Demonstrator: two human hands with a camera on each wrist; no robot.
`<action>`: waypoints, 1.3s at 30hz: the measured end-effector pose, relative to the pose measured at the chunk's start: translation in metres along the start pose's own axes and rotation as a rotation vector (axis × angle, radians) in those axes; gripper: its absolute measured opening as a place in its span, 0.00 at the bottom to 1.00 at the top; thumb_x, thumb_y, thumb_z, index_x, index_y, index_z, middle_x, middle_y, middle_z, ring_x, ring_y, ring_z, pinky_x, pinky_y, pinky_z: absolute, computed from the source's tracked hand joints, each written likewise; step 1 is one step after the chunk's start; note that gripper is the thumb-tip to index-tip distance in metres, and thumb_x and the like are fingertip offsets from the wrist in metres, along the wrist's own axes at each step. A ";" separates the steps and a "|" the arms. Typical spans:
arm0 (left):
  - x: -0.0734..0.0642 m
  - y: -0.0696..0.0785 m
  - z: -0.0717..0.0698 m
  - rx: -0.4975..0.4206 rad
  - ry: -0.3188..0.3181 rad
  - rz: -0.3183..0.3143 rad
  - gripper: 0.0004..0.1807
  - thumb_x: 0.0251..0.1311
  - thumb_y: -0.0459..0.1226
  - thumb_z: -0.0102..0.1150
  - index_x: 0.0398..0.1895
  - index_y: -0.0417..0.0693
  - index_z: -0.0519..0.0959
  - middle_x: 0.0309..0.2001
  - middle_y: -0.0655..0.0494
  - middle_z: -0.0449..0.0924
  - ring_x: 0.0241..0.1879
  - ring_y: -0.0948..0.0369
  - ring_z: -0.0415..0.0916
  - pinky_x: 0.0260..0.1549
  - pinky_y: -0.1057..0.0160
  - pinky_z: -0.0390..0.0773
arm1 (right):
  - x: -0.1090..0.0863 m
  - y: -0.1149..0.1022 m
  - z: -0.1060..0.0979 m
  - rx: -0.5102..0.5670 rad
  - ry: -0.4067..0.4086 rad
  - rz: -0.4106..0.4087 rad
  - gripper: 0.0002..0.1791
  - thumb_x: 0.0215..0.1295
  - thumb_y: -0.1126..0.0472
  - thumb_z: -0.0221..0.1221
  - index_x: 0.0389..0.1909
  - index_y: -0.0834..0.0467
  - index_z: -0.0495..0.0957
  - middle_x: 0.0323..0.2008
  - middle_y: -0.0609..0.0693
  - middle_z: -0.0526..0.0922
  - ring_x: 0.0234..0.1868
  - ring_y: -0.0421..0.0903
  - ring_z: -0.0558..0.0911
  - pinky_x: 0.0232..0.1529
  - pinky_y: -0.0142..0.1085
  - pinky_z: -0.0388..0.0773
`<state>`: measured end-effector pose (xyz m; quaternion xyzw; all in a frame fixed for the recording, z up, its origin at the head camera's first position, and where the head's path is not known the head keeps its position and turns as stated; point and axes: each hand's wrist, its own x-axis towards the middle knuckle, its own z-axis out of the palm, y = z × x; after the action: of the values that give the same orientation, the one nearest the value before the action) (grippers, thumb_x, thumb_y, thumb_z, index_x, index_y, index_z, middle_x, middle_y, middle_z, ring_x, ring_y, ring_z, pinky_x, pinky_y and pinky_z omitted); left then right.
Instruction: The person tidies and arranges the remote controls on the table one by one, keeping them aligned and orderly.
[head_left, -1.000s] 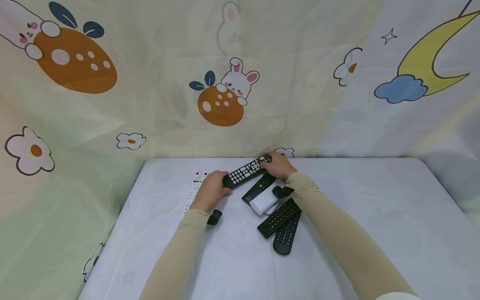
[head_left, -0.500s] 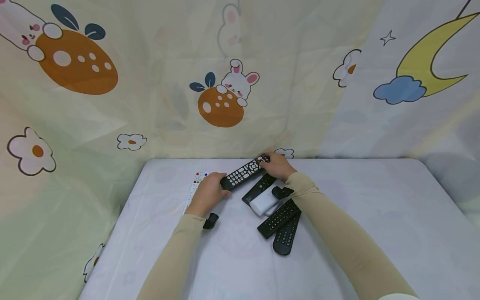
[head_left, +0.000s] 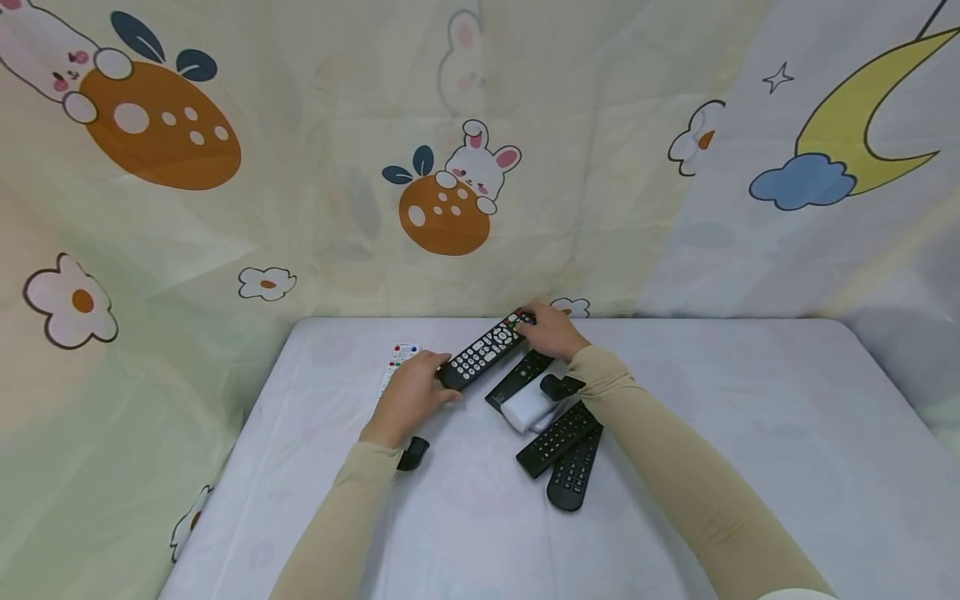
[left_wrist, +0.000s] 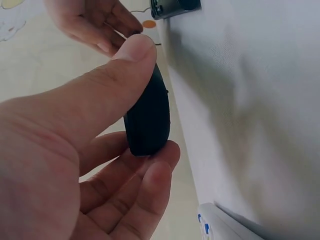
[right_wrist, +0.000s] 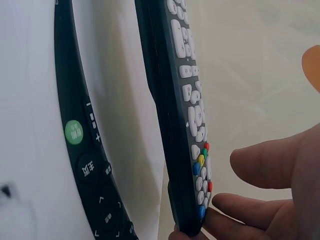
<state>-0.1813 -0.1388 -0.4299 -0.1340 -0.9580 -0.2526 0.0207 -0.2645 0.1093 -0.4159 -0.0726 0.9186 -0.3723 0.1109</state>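
My left hand (head_left: 412, 396) pinches the near end of a black remote control (head_left: 483, 350) with pale keys. In the left wrist view the thumb lies along one side of the remote and the fingertips curl under its rounded end. Its far end meets my right hand (head_left: 553, 331), whose fingers curl round that end. The right wrist view shows the right thumb (right_wrist: 257, 160) a little off the keys. This remote is raised and slants over the white table, keys facing up. Part of a white remote control (head_left: 401, 357) shows behind my left hand.
Right of the held remote lies a black remote (head_left: 517, 382), with a white object (head_left: 528, 406) beside it. Nearer, two more black remotes overlap, one (head_left: 557, 440) across the other (head_left: 572, 477). A printed cloth (head_left: 337, 183) hangs behind the white table (head_left: 712, 375).
My left hand has moved slightly left and toward me, taking the near end of the held remote with it. The remote slants more steeply now. My right hand stays at the far end.
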 end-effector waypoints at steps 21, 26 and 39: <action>-0.035 -0.008 -0.006 -0.021 0.111 0.008 0.38 0.42 0.42 0.83 0.59 0.38 0.80 0.52 0.47 0.82 0.44 0.54 0.81 0.51 0.52 0.78 | -0.002 -0.012 0.015 0.113 0.033 -0.069 0.24 0.77 0.63 0.48 0.70 0.66 0.67 0.68 0.62 0.71 0.64 0.56 0.74 0.62 0.48 0.72; -0.043 -0.008 -0.009 -0.038 0.116 -0.004 0.38 0.43 0.42 0.82 0.59 0.38 0.80 0.51 0.48 0.82 0.36 0.60 0.79 0.43 0.56 0.79 | -0.001 -0.013 0.019 0.147 0.028 -0.108 0.23 0.77 0.66 0.47 0.69 0.67 0.68 0.66 0.63 0.73 0.63 0.56 0.74 0.62 0.47 0.72; -0.060 -0.009 -0.011 -0.024 0.166 -0.012 0.38 0.41 0.40 0.83 0.59 0.36 0.80 0.48 0.49 0.82 0.35 0.58 0.79 0.36 0.59 0.80 | 0.002 -0.024 0.031 0.149 -0.001 -0.173 0.23 0.75 0.71 0.44 0.68 0.67 0.69 0.66 0.63 0.73 0.68 0.56 0.71 0.66 0.47 0.70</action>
<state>-0.1260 -0.1672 -0.4310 -0.1070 -0.9507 -0.2743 0.0969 -0.2569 0.0710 -0.4205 -0.1433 0.8785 -0.4479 0.0838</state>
